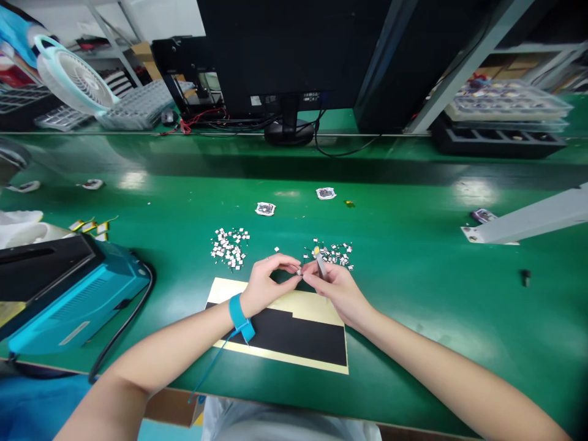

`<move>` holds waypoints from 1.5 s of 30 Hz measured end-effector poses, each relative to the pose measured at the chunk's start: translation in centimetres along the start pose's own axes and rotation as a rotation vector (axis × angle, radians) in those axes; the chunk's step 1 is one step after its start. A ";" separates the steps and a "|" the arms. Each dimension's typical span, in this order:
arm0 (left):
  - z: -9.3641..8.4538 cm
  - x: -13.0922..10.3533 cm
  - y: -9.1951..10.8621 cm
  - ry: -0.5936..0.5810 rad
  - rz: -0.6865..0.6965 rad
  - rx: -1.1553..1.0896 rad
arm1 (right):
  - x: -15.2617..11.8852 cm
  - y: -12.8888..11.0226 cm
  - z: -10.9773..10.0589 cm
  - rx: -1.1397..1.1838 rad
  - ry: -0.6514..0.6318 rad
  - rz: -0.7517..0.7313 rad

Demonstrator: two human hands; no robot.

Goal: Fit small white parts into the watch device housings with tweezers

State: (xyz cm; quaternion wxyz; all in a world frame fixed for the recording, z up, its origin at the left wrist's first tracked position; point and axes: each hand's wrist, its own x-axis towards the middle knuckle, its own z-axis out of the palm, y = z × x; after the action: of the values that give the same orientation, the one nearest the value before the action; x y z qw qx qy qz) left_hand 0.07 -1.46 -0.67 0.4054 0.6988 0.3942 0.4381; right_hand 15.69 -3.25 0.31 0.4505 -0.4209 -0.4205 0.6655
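Note:
My left hand (pixel 267 282), with a blue wrist strap (pixel 239 315), pinches a small whitish part (pixel 299 272) between thumb and fingertips. Close against it, my right hand (pixel 337 288) is closed, its thumb and fingertip meeting at the same part. A slim grey tool (pixel 321 267) sticks up out of my right hand, with a yellow bit at its far end; its exact kind is unclear. Beyond my hands lie two piles of small white pieces, a left pile (pixel 229 248) and a right pile (pixel 337 254). Beneath my wrists is a yellow sheet with a black strip (pixel 303 337).
Two white-framed circuit boards, a nearer one (pixel 265 209) and a farther one (pixel 326 193), lie past the piles. A blue machine (pixel 78 306) stands at left, a monitor (pixel 294 55) at the back. A white metal arm (pixel 533 214) reaches in from the right.

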 end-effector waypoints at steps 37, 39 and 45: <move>-0.6 0.7 -0.5 -0.160 0.043 -0.239 | 0.6 -0.6 -1.8 -0.028 -0.090 0.192; -0.6 0.8 -0.6 -0.145 0.022 -0.272 | 0.6 -0.7 -1.8 -0.055 -0.098 0.213; -0.6 0.8 -0.4 -0.187 0.086 -0.161 | 0.6 -0.8 -1.3 -0.200 -0.131 0.183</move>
State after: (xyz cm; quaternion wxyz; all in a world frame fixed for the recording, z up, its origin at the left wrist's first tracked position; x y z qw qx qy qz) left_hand -0.32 -0.46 -0.68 0.4759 0.7182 0.2881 0.4181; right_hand 16.99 -2.27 0.55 0.3153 -0.4559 -0.4731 0.6848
